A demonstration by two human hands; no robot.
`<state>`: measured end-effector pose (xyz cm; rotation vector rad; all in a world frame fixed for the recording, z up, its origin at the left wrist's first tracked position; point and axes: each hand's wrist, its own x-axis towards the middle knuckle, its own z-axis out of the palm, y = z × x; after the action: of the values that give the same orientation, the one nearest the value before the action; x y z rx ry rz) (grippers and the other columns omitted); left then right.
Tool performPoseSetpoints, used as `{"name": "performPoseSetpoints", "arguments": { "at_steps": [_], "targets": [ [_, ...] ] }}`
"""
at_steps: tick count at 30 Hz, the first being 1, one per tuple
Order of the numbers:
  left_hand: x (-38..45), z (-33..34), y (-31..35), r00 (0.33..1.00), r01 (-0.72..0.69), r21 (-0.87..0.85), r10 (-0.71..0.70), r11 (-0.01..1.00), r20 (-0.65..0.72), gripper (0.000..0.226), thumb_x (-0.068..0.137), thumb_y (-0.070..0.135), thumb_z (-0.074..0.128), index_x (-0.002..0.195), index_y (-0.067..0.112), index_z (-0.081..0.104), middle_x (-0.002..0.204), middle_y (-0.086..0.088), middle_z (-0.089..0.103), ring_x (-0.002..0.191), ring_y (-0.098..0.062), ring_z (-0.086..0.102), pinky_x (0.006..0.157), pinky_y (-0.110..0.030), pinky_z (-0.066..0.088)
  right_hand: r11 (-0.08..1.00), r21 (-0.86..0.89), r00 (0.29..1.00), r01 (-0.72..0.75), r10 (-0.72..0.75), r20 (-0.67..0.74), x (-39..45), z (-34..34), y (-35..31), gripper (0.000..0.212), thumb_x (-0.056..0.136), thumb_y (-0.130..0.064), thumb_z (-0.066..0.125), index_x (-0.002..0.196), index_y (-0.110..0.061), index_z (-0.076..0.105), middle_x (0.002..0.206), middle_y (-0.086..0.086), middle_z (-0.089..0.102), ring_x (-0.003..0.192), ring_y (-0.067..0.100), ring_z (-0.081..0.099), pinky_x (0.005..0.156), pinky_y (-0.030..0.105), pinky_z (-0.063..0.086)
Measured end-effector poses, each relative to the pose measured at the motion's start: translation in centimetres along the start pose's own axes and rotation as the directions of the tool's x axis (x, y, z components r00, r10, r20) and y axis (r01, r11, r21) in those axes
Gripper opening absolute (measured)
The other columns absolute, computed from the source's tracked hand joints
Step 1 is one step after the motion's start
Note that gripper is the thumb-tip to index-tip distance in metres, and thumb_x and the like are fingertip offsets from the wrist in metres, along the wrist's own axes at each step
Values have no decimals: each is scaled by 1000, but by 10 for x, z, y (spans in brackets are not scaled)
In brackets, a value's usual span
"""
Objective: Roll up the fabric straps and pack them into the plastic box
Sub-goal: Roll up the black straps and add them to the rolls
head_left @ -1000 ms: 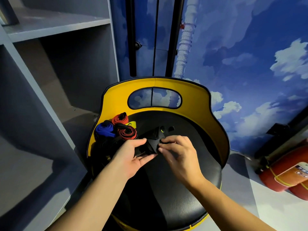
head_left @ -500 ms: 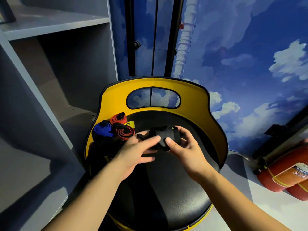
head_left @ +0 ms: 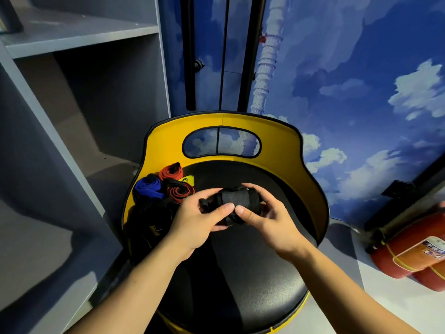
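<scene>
holding a black strap roll (head_left: 237, 204) between them above the seat of a yellow-backed chair (head_left: 313, 189), the left hand (head_left: 199, 222) and right hand (head_left: 269, 220) both curl around it, thumbs meeting on its near face, fingers wrapped over the far side. to finish this roll well, i judge it best to keep the thumbs pressing the loose end flat while the fingers turn the coil tight, so it does not spring open before packing. rolled red straps (head_left: 179, 189) and a blue strap (head_left: 148, 188) sit at the chair's far left, with dark unrolled straps (head_left: 154, 218) just nearer. the plastic box is hard to make out; i cannot tell whether those rolls lie in one. a fire extinguisher (head_left: 414, 249) is cut off at right.
</scene>
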<state>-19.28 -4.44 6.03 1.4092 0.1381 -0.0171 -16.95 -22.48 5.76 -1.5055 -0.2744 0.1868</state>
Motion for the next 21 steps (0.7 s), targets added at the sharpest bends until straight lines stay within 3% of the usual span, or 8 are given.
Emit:
{"name": "performPoseSetpoints", "arguments": {
  "at_steps": [5, 7, 10, 12, 16, 18, 21],
  "targets": [
    [1, 4, -6, 999, 7, -3, -7, 1000, -31, 29, 87, 6, 75, 112, 21, 71, 107, -9, 74, 99, -25, 73, 78, -49, 62, 999, -23, 999, -37, 37, -37, 0, 5, 4, 44, 89, -9, 72, 130, -18, 60, 107, -3, 74, 101, 10, 68, 82, 24, 55],
    [1, 5, -8, 999, 12, -30, -13, 999, -37, 27, 88, 6, 73, 114, 15, 71, 108, -11, 74, 101, -28, 73, 78, -48, 62, 995, -77, 995, -66, 60, -81, -1, 10, 7, 54, 88, -26, 75, 137, -23, 54, 113, -7, 73, 108, 10, 68, 90, 30, 56],
    [1, 8, -9, 997, 28, -120, -36, 992, -67, 26, 88, 7, 74, 113, 15, 70, 108, -10, 75, 100, -27, 73, 76, -43, 62, 982, -152, 975, -116, 83, -206, -3, 15, 14, 91, 69, -63, 80, 146, -38, 39, 117, -8, 71, 109, 7, 68, 99, 38, 53],
    [2, 8, -12, 993, 53, -195, -73, 979, -96, 34, 86, 4, 75, 117, 16, 66, 113, -11, 72, 102, -29, 73, 77, -42, 62, 975, -153, 952, -159, 111, -284, -4, 19, 15, 92, 68, -60, 83, 144, -41, 35, 113, -8, 68, 103, 7, 68, 96, 34, 53],
    [3, 7, -13, 987, 140, -304, -156, 942, -30, 43, 88, 0, 70, 125, 16, 55, 119, -13, 68, 104, -35, 71, 88, -52, 58, 931, 262, 923, -254, 315, -222, -3, 21, 16, 86, 64, -34, 87, 137, -13, 46, 106, 9, 67, 86, 14, 67, 87, 29, 56],
    [4, 4, -12, 988, 147, -233, -156, 961, -22, 37, 88, 7, 71, 121, 18, 56, 115, -8, 69, 104, -29, 70, 90, -50, 57, 933, 250, 924, -259, 315, -217, -1, 18, 14, 79, 61, -38, 87, 128, -11, 55, 107, 6, 67, 88, 13, 66, 87, 27, 55],
    [7, 0, -17, 995, 68, -3, -68, 998, -76, 32, 83, 22, 80, 109, 20, 62, 108, -3, 72, 101, -20, 71, 89, -41, 58, 967, 85, 936, -241, 254, -243, 1, 8, 15, 84, 53, -55, 91, 124, -20, 63, 115, 0, 71, 99, 9, 66, 94, 29, 50]
  ]
}}
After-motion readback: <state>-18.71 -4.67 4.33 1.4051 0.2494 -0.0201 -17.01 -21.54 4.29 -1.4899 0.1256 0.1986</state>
